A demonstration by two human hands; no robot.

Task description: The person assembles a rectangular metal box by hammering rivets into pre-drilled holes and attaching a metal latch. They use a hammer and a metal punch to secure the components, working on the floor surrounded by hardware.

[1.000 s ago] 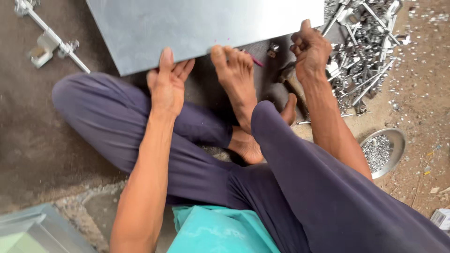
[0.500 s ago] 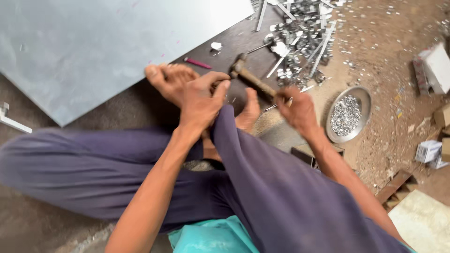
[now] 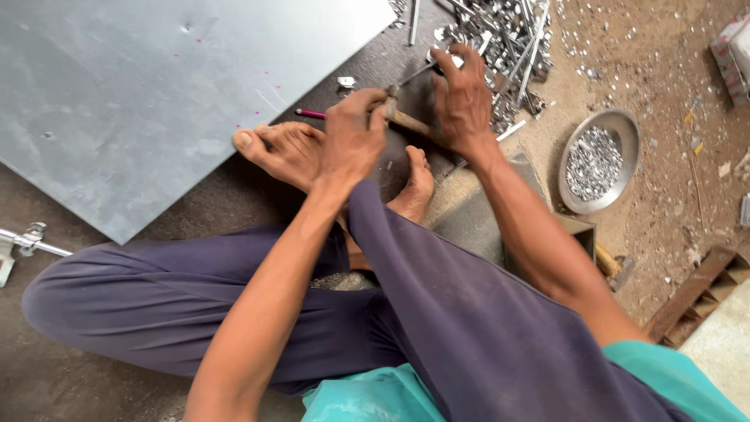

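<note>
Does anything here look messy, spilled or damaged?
Yes. Small metal bits are scattered on the dirt beside the round metal dish, which holds more of them. The grey metal sheet shows small dents near its top. Metal rods and fittings lie in a loose heap.

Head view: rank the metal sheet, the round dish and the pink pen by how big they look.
1. Metal sheet, by far the largest, though cut off by the frame.
2. Round dish of small metal bits.
3. Pink pen, partly hidden by the left hand.
</note>
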